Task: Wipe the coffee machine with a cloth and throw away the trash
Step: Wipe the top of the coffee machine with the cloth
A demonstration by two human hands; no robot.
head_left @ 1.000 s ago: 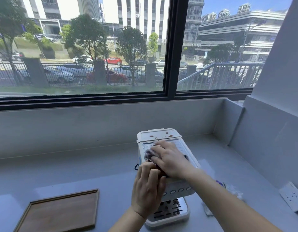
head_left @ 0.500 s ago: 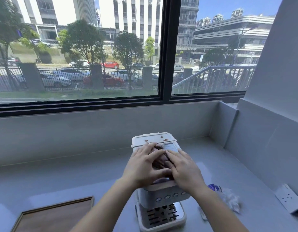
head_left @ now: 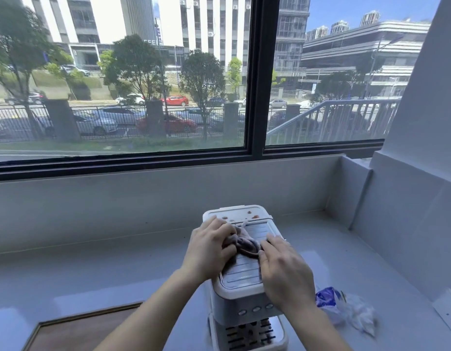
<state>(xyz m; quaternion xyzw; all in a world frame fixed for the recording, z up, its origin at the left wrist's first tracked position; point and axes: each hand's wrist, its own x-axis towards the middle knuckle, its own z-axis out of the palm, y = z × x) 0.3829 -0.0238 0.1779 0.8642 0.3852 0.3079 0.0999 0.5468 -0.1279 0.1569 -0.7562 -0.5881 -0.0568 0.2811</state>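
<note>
A white coffee machine (head_left: 240,292) stands on the grey counter (head_left: 118,274) below the window. A bunched greyish-mauve cloth (head_left: 244,243) lies on its ribbed lid. My left hand (head_left: 209,249) grips the cloth's left side with curled fingers. My right hand (head_left: 282,267) pinches the cloth's right edge and rests on the lid. Small brown spots show on the rear part of the machine's top (head_left: 249,213). Crumpled trash (head_left: 346,310), a clear and blue plastic wrapper, lies on the counter right of the machine.
A wooden tray (head_left: 80,330) sits at the front left of the counter. A white socket plate (head_left: 447,312) is on the right wall. The wall corner steps in at the back right, and the window ledge runs along the back.
The cloth has passed from under my right hand alone to being held between both hands. My left hand came up from the machine's front onto the lid.
</note>
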